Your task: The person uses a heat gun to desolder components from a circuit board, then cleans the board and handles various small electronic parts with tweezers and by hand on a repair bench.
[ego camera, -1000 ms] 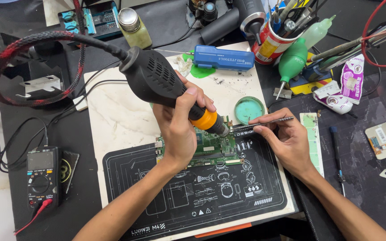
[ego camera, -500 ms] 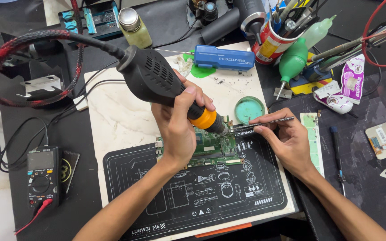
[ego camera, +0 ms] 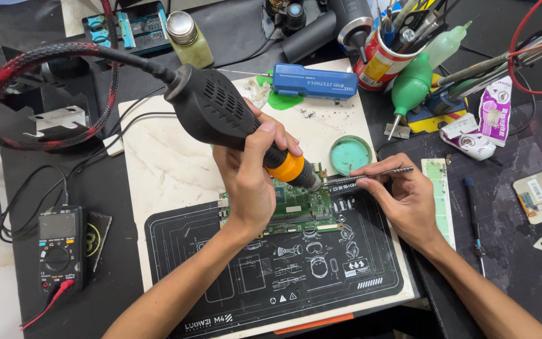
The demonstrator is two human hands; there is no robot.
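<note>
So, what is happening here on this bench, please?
A person works on a green circuit board that lies on a dark printed mat. The left hand grips a black hot-air tool, its nozzle aimed down at the board. The right hand holds thin tweezers, tips beside the nozzle. A multimeter lies at the left.

Black hot-air gun (ego camera: 221, 110) with orange collar was tilted, nozzle down-right onto the green circuit board (ego camera: 296, 204). Board lay flat on the black mat's upper edge. Thin metal tweezers (ego camera: 371, 175) lay near-level, tips at the nozzle.
</note>
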